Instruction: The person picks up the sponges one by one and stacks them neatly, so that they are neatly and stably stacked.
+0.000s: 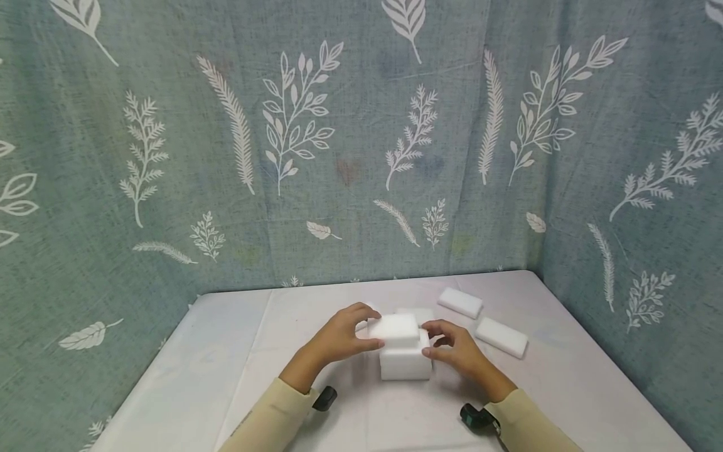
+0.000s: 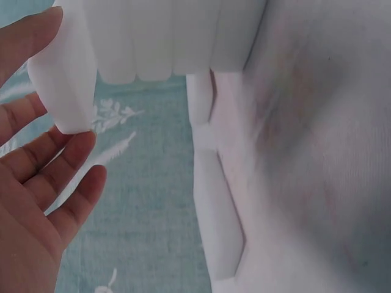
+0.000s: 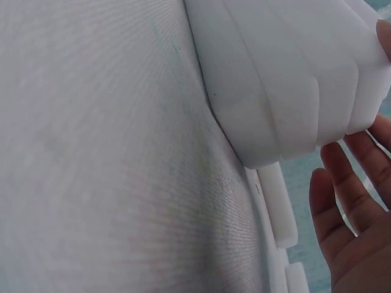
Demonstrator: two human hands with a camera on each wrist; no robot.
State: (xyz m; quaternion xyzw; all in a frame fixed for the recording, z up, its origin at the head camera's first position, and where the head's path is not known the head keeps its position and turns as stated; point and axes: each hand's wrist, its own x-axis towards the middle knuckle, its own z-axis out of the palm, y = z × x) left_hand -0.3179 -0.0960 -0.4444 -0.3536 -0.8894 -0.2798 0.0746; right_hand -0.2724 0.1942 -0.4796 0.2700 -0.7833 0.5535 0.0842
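Observation:
Several white foam sponge blocks are piled flat in a stack (image 1: 405,365) on the table; their layers show side by side in the left wrist view. My left hand (image 1: 342,334) grips a white sponge (image 1: 393,331) at the top of the pile, thumb on the near side and fingers on the far side. In the left wrist view, this sponge (image 2: 70,73) tilts slightly away from the layers below. My right hand (image 1: 456,347) holds the upper right end of the stack between thumb and fingers. The right wrist view shows its fingertips (image 3: 333,155) against the upper layers.
Two loose white sponges, one farther back (image 1: 460,302) and one nearer (image 1: 501,338), lie to the right of the stack. Another white piece (image 1: 415,312) shows partly behind the stack. A leaf-patterned curtain (image 1: 350,138) surrounds the white-covered table (image 1: 237,376) at the back and sides.

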